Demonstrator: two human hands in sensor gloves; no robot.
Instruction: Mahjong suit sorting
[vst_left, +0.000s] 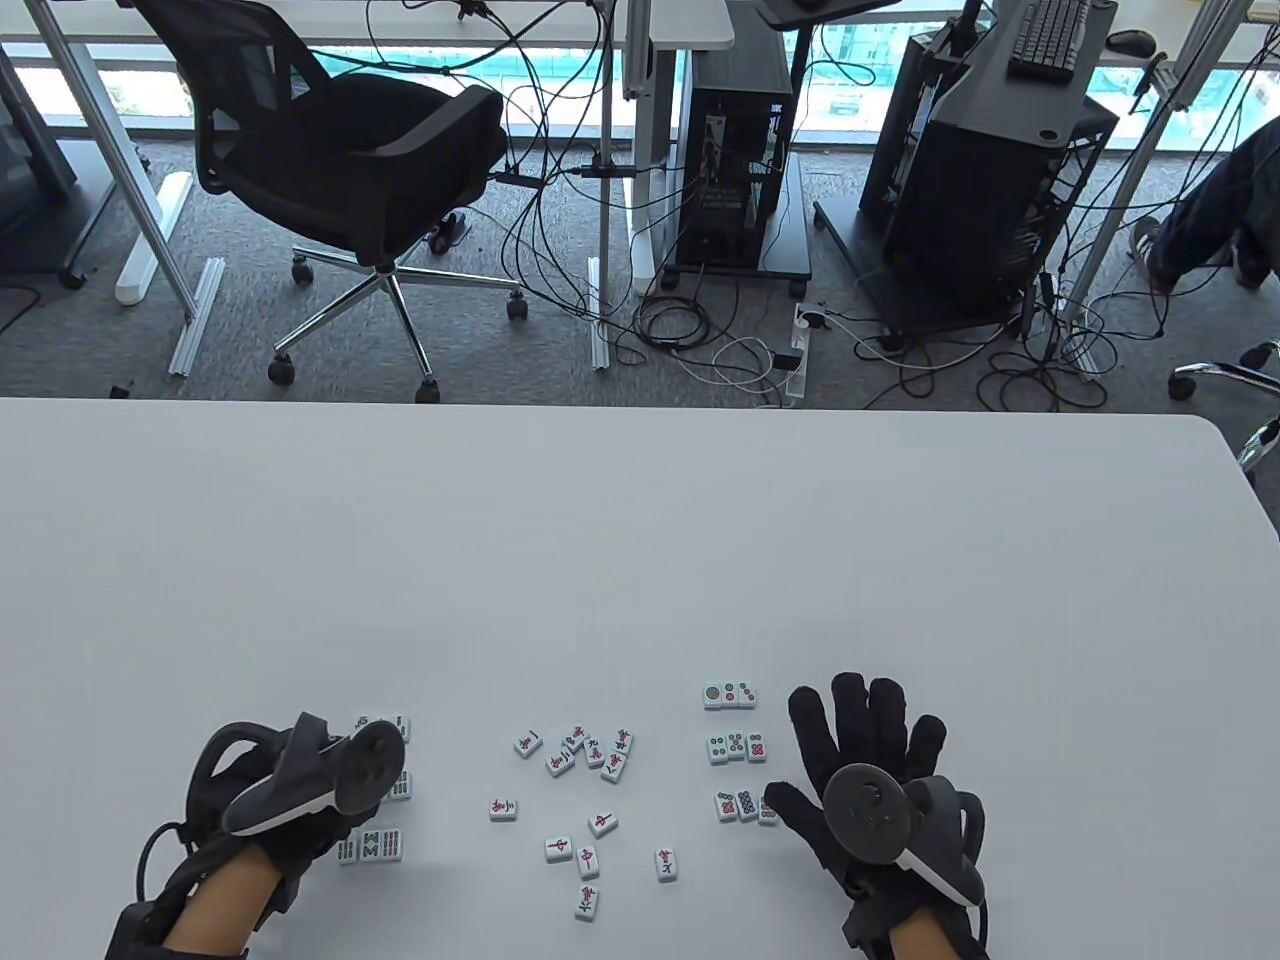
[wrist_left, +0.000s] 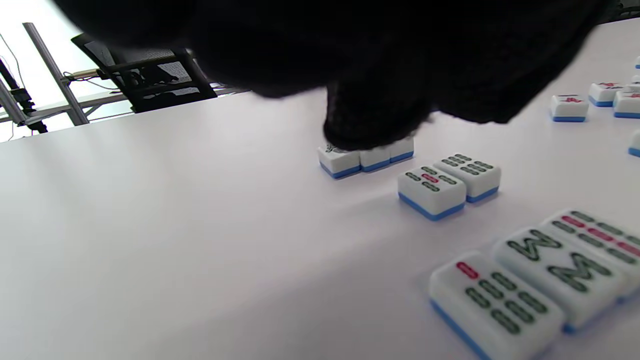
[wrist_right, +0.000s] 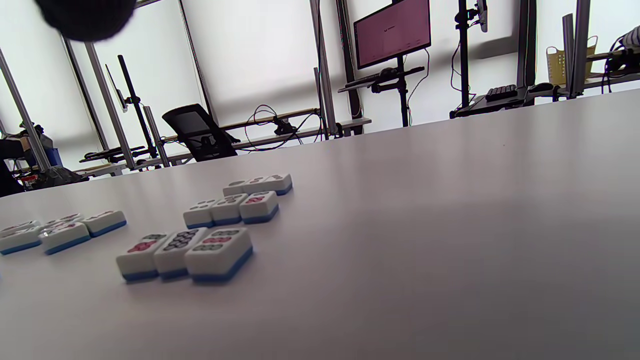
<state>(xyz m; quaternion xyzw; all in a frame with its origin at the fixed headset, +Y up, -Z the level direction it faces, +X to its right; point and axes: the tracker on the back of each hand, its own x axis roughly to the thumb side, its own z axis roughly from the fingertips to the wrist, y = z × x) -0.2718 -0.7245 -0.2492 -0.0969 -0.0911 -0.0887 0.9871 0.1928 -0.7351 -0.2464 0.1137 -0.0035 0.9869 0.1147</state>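
a: what do i have on the left?

b: my left hand (vst_left: 290, 800) sits lower left in the table view, tracker on top. in the left wrist view a gloved fingertip (wrist_left: 370, 125) presses down on the far row of bamboo tiles (wrist_left: 367, 157). i can't tell whether the other fingers are curled or straight.

a: more bamboo?

b: a bamboo pair (wrist_left: 450, 182) just nearer, touching side by side, then a bamboo row of three (vst_left: 370, 846) at the lower left.

a: right side?

b: my right hand (vst_left: 865, 765) lies flat at lower right, fingers spread and straight, gripping nothing. its thumb tip sits just beside the nearest of three rows of circle tiles (vst_left: 735, 746); whether it touches i can't tell.

a: middle?

b: character tiles (vst_left: 585, 790) scattered loose at bottom centre of the white table (vst_left: 640, 540), between the two hands, some tilted, some touching.
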